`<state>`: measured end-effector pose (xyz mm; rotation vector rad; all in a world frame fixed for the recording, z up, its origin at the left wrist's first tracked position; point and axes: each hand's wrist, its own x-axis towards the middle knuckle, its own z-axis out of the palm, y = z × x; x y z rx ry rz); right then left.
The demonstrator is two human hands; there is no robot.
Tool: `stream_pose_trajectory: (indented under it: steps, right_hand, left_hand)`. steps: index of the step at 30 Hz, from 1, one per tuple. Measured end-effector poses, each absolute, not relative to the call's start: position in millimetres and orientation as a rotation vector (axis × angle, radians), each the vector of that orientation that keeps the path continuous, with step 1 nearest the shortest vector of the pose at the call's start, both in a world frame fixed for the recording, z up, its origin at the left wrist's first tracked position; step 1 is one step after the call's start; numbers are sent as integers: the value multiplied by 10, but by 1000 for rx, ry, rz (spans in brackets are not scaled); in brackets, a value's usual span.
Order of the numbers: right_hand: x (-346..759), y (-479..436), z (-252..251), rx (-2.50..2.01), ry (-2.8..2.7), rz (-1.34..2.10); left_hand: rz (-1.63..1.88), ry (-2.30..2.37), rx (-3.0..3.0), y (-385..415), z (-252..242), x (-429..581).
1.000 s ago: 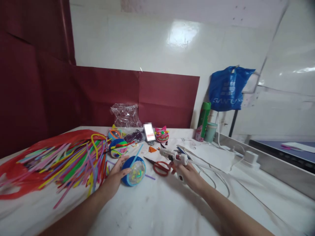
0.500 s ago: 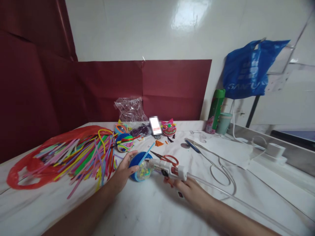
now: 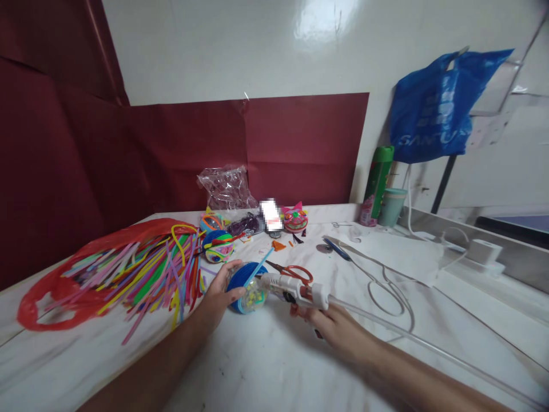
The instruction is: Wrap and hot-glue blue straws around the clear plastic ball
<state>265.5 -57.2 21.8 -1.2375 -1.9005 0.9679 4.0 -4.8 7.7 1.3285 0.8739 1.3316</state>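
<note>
My left hand (image 3: 225,290) is closed round the left side of a clear ball (image 3: 256,297), part of which is covered with rows of dark blue pipe cleaner. Small yellow and green bits show inside it. A light blue pipe cleaner (image 3: 262,262) lies across the ball, its free end sticking up. In my right hand (image 3: 321,320) is a white hot glue gun (image 3: 291,286), its nozzle up against the ball's right side. From the gun's back a long clear glue stick (image 3: 386,326) runs to the lower right. Just behind the gun lie orange-handled scissors (image 3: 295,273).
Many coloured pipe cleaners (image 3: 146,274) spill from a red plastic bag (image 3: 32,312) at left. Decorated balls (image 3: 218,247), a phone (image 3: 271,215) and a clear plastic wrapper (image 3: 227,189) stand behind. Right are a blue-handled tool (image 3: 337,249), cables, a green can (image 3: 380,180) and a cup (image 3: 392,207).
The view has shifted slightly. My right hand and the glue gun have tilted a little against the ball, and the left hand still holds it in nearly the same place.
</note>
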Motion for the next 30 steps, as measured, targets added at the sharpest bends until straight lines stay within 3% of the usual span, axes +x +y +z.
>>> stream_pose_trajectory:
  steps: [30]
  right_hand:
    - [2653, -604, 323, -1180, -1937, 903]
  left_hand:
    - [1349, 925, 1373, -50, 81, 43]
